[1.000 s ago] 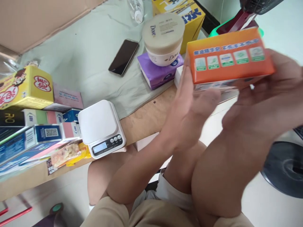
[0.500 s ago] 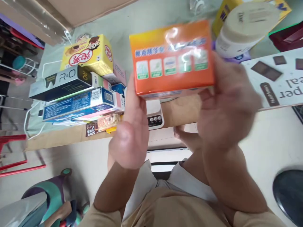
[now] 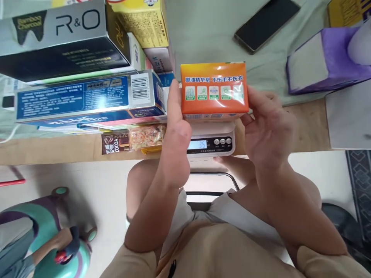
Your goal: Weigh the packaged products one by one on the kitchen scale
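Note:
An orange-yellow pack of soap (image 3: 214,88) with Chinese print is over the white kitchen scale (image 3: 227,129), hiding most of its platform. The lit display shows digits that look like 35. My left hand (image 3: 177,143) lies along the pack's left side, fingers straight and pressed to it. My right hand (image 3: 268,123) grips the pack's right side with curled fingers. Whether the pack's full weight rests on the scale, I cannot tell.
Left of the scale are stacked toothpaste boxes (image 3: 87,96), a black R&O box (image 3: 63,38) and snack packets (image 3: 133,139). A phone (image 3: 266,25) lies behind, a purple pack (image 3: 321,61) at right. Another person's foot (image 3: 59,241) rests near a ride-on toy (image 3: 78,258).
The soap pack has come down and nearer, from raised above the table onto or just over the scale. The scale's display is now lit. My view has shifted closer to the table edge.

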A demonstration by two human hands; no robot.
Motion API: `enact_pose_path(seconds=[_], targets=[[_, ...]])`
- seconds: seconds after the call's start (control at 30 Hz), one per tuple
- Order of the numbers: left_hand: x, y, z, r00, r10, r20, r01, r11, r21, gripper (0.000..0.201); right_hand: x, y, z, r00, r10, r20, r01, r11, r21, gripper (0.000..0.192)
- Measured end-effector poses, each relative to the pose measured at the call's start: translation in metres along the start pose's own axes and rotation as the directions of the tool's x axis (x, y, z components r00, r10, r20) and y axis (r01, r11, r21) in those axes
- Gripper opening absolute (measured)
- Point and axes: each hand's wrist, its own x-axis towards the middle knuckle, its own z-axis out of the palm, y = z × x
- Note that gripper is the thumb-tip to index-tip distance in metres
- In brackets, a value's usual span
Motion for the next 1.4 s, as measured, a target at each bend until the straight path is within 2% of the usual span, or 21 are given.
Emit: enact_pose_path(seconds=[0.07,0.13,0.3,0.47,0.63,0.77,0.9,1.0,1.1,1.23,1.33,1.4], targets=[[-0.009,0.007,0.003,0.996,0.083,0.029,-0.082,0.996,-0.030,0.063,0.000,-0.001,0.000,1.000,-0.006,0.000,0.006,0.999,0.045,0.045],[-0.020,0.019,0.008,0.983,0.181,0.003,-0.181,0.983,0.023,0.053,0.002,-0.002,-0.003,1.000,-0.008,-0.026,0.009,0.999,0.053,0.039],[-0.040,0.044,0.011,0.952,0.265,-0.153,-0.228,0.948,0.221,0.061,0.005,-0.005,-0.018,0.986,0.017,-0.165,0.003,0.993,0.121,0.031],[-0.037,0.036,0.003,0.946,0.300,-0.125,-0.284,0.949,0.135,0.053,0.001,-0.006,-0.021,0.986,0.000,-0.166,0.023,0.990,0.139,0.029],[-0.031,0.028,-0.002,0.951,0.277,-0.134,-0.272,0.961,0.054,0.043,-0.006,-0.014,-0.014,0.988,0.017,-0.156,-0.005,0.997,0.078,0.034],[-0.026,0.019,-0.007,0.924,0.362,-0.123,-0.353,0.931,0.090,0.047,-0.008,-0.018,-0.012,0.993,0.028,-0.118,-0.028,1.000,0.008,0.034],[-0.024,0.014,-0.011,0.929,0.345,-0.135,-0.339,0.938,0.070,0.046,-0.004,-0.012,-0.013,0.995,-0.002,-0.104,0.002,1.000,0.001,0.034],[-0.021,0.014,-0.015,0.932,0.340,-0.128,-0.336,0.940,0.049,0.047,0.001,-0.004,-0.015,0.994,-0.050,-0.095,0.045,0.997,-0.055,0.031],[-0.018,0.015,-0.020,0.916,0.387,-0.105,-0.384,0.922,0.045,0.059,0.006,-0.001,-0.014,0.989,-0.129,-0.067,0.118,0.983,-0.141,0.033],[-0.017,0.019,-0.025,0.938,0.330,-0.105,-0.330,0.944,0.018,0.054,0.016,-0.005,-0.011,0.975,-0.212,0.073,0.224,0.936,-0.270,0.054],[-0.017,0.022,-0.029,0.911,0.404,-0.079,-0.405,0.914,0.002,0.051,0.027,-0.009,-0.007,0.950,-0.251,0.184,0.305,0.869,-0.390,0.075],[-0.018,0.026,-0.032,0.896,0.440,-0.064,-0.441,0.898,-0.003,0.049,0.034,-0.011,-0.003,0.938,-0.277,0.207,0.341,0.840,-0.421,0.079]])
